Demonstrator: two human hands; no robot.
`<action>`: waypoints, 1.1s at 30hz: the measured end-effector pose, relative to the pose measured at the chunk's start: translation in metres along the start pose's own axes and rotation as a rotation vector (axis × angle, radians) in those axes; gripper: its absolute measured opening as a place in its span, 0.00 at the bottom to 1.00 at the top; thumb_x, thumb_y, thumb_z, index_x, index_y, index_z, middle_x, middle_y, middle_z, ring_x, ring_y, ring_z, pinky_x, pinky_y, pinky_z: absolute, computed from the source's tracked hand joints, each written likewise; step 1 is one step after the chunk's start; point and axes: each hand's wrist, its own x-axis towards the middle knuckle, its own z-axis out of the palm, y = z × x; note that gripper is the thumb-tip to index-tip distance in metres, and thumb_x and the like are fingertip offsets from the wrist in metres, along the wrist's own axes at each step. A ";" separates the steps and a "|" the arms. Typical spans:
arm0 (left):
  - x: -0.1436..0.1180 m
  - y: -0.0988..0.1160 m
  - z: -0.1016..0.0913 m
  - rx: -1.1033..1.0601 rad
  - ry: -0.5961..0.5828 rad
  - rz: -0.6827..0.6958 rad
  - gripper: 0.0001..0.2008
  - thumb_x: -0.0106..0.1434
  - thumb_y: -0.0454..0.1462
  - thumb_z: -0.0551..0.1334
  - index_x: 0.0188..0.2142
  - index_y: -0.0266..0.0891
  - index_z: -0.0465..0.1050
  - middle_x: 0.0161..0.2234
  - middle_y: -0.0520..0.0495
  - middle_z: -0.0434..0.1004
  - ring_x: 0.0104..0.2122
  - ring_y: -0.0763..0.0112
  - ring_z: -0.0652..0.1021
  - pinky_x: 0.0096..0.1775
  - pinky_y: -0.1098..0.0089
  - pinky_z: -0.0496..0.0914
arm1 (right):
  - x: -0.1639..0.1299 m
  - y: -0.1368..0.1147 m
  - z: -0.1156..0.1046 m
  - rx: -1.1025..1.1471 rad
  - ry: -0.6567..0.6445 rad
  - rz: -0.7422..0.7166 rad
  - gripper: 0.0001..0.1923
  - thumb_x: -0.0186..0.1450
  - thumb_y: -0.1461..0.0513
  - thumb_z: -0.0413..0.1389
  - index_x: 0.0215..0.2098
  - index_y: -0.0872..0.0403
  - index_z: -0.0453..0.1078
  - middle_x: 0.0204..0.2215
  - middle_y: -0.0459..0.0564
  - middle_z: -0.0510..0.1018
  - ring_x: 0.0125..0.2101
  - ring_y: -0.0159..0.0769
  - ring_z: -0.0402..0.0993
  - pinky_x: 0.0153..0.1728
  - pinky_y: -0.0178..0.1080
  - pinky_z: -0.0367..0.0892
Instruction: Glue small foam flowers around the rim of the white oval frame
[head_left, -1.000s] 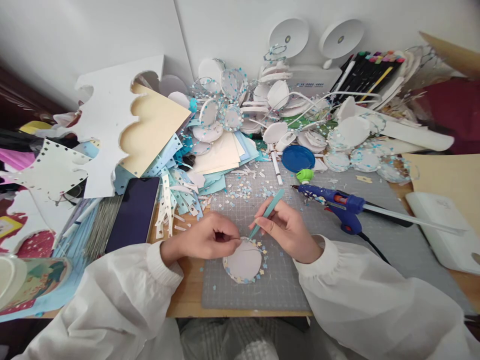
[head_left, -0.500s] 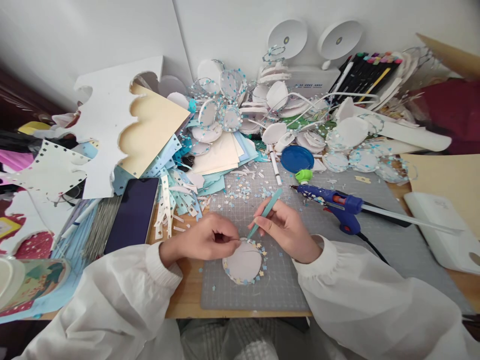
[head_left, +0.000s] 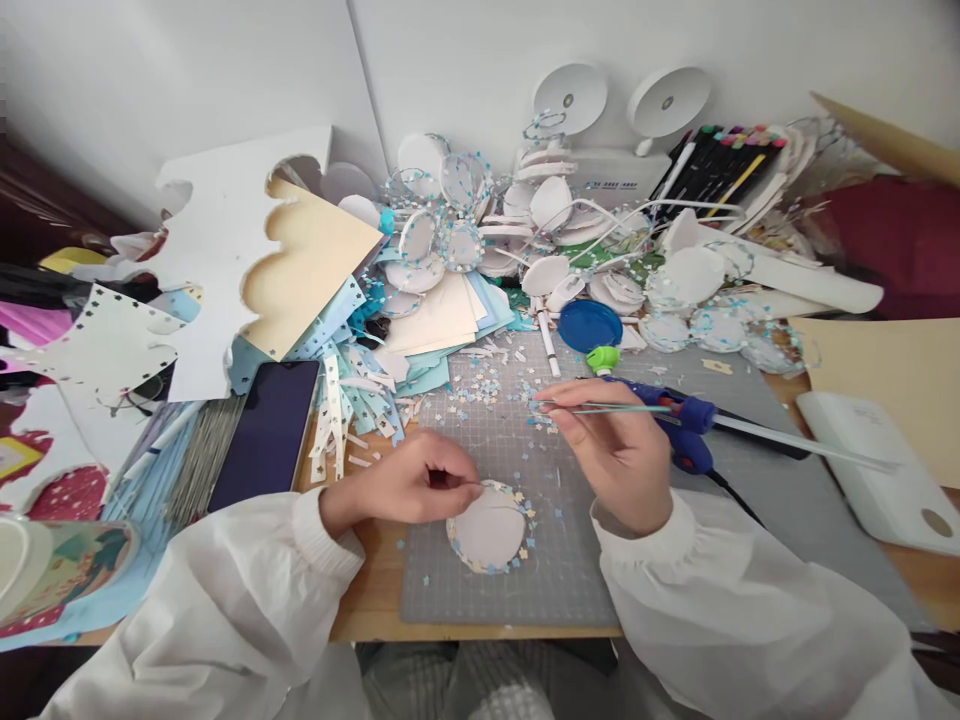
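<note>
On the cutting mat (head_left: 442, 595) lies a round white disc (head_left: 490, 535), ringed by small blue, cream and yellow paper stars. My left hand (head_left: 412, 478) is closed in a pinch at the disc's upper left edge; what sits between thumb and forefinger is too small to make out. In my right hand (head_left: 619, 450) is a pair of teal tweezers (head_left: 634, 408), held level with the tips pointing left. Those tips are near loose paper stars (head_left: 480, 385) scattered on the mat, beyond the disc.
A blue glue gun (head_left: 686, 430) with a glue stick lies at the right, partly behind my right hand. Nearby are a blue lid (head_left: 590, 326) and a green cap (head_left: 602, 360). White discs (head_left: 546, 275) pile up behind. A phone (head_left: 266, 435) lies left.
My right hand has moved right and away from the disc's rim, and the tweezers have turned from steep to level. My left hand stays at the disc's edge. The view has shifted slightly.
</note>
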 end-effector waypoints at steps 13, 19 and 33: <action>-0.001 -0.001 0.002 0.010 0.030 -0.039 0.16 0.64 0.39 0.59 0.21 0.32 0.69 0.18 0.51 0.64 0.20 0.78 0.64 0.23 0.76 0.57 | -0.018 0.018 -0.043 -0.353 -0.016 -0.109 0.09 0.58 0.70 0.61 0.34 0.51 0.71 0.32 0.49 0.80 0.35 0.40 0.79 0.38 0.43 0.74; 0.000 -0.004 0.002 -0.011 0.031 -0.023 0.18 0.65 0.40 0.58 0.21 0.33 0.66 0.19 0.52 0.62 0.21 0.78 0.64 0.24 0.76 0.57 | -0.019 0.014 -0.037 -0.425 -0.036 -0.132 0.05 0.59 0.68 0.59 0.32 0.52 0.71 0.29 0.49 0.81 0.31 0.38 0.80 0.34 0.39 0.74; -0.002 -0.006 -0.001 0.012 -0.071 0.000 0.20 0.68 0.41 0.53 0.20 0.36 0.56 0.19 0.55 0.53 0.21 0.78 0.59 0.25 0.73 0.54 | -0.024 0.018 -0.038 -0.456 -0.008 -0.100 0.06 0.59 0.68 0.60 0.32 0.52 0.71 0.28 0.48 0.80 0.29 0.37 0.79 0.32 0.38 0.75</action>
